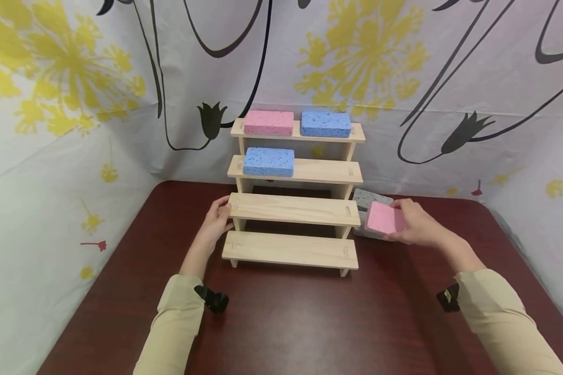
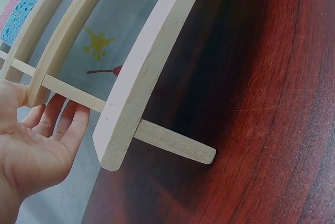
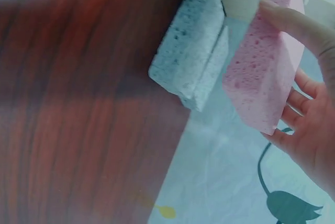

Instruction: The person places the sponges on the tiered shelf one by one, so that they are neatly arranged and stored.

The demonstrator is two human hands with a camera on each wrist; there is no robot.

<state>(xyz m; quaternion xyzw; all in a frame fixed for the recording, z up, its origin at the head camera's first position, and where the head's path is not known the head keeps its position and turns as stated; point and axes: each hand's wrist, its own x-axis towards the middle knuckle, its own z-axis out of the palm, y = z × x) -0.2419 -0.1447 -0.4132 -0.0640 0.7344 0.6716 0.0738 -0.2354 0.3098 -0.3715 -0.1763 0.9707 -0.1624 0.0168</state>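
Observation:
A pink sponge (image 1: 385, 218) is held in my right hand (image 1: 417, 223), above two grey sponges (image 1: 372, 199) beside the rack's right end. In the right wrist view, thumb and fingers grip opposite sides of the pink sponge (image 3: 264, 72), apart from the grey sponges (image 3: 191, 41). My left hand (image 1: 212, 224) grips the left end of the second step up on a four-step wooden rack (image 1: 293, 208). The left wrist view has its fingers (image 2: 73, 130) against the rack's side support; the thumb tip is hidden behind the board.
On the top step sit another pink sponge (image 1: 268, 123) and a blue sponge (image 1: 326, 125). A second blue sponge (image 1: 269, 162) lies on the step below, at its left. The dark red table (image 1: 300, 317) meets patterned cloth (image 1: 281, 67) behind and at both sides.

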